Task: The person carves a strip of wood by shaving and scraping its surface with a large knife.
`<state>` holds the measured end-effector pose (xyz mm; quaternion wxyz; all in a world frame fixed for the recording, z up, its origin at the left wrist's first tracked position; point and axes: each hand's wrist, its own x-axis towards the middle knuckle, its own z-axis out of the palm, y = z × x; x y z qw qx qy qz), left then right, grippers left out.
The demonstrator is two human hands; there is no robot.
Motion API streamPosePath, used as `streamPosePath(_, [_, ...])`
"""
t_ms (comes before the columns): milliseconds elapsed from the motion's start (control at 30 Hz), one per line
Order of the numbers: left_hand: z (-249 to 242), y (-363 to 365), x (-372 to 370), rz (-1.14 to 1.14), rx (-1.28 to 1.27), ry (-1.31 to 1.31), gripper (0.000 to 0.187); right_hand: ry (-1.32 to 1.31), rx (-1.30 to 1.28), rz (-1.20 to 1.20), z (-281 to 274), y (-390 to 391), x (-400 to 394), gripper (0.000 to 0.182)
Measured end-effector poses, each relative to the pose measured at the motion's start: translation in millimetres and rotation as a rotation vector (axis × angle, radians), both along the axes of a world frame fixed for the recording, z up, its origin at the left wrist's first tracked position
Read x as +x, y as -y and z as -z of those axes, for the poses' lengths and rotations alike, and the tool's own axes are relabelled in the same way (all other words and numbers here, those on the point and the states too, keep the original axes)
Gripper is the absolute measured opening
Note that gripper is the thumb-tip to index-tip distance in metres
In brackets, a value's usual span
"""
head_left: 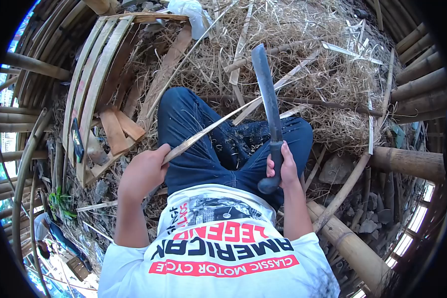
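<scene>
My left hand (145,171) is closed around the near end of a split bamboo strip (203,132). The strip slants up and away to the right across my lap, its thin far end passing close to the machete. My right hand (286,166) grips the machete (267,89) by its black handle, over my right thigh. The blade points away from me and leans slightly left, with a broad, squared tip. Both hands are in front of my white printed shirt (223,243), above my dark jeans (188,114).
Dry bamboo shavings (328,79) cover the ground ahead. On the left stands a slatted wooden crate (92,94) with a phone-like dark object (77,139) on it. A white plastic bag (188,12) lies at the top. Thick bamboo poles (350,243) are at the right, and a person (59,236) is at the far left.
</scene>
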<state>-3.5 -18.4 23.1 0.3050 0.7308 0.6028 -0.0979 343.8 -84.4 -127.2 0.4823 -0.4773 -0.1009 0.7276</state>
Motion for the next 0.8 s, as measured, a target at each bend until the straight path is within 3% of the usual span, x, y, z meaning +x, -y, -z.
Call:
streamPosePath(100, [-3.8, -2.1, 3.6, -0.004, 0.033, -0.026, 0.019, 0.017, 0.003, -0.051, 1.2, -0.4, 12.8, 0.035])
streamPosePath(233, [-7.0, -1.9, 5.5, -0.026, 0.040, -0.066, 0.019, -0.107, -0.054, 0.068, -5.9, -5.4, 1.4, 0.032])
streamPosePath(333, [-4.7, -6.0, 6.3, 0.012, 0.107, -0.038, 0.020, 0.056, 0.037, -0.113, -22.8, -4.6, 1.8, 0.033])
streamPosePath(433, [-6.1, -4.0, 14.6, -0.012, 0.102, -0.081, 0.020, 0.010, 0.010, 0.035, -8.2, -13.2, 3.3, 0.033])
streamPosePath(467, [-2.2, -3.3, 15.4, 0.034, 0.137, -0.056, 0.021, 0.031, -0.077, 0.079, -5.8, -13.6, -2.9, 0.041])
streamPosePath(633, [-12.1, -10.2, 17.5, -0.008, 0.144, 0.002, 0.023, 0.142, -0.040, 0.006, -28.0, -7.9, -3.9, 0.046])
streamPosePath(800, [-5.3, -6.9, 19.4, -0.009, 0.216, 0.027, 0.025, -0.066, -0.093, 0.077, -3.3, -12.3, 2.0, 0.043])
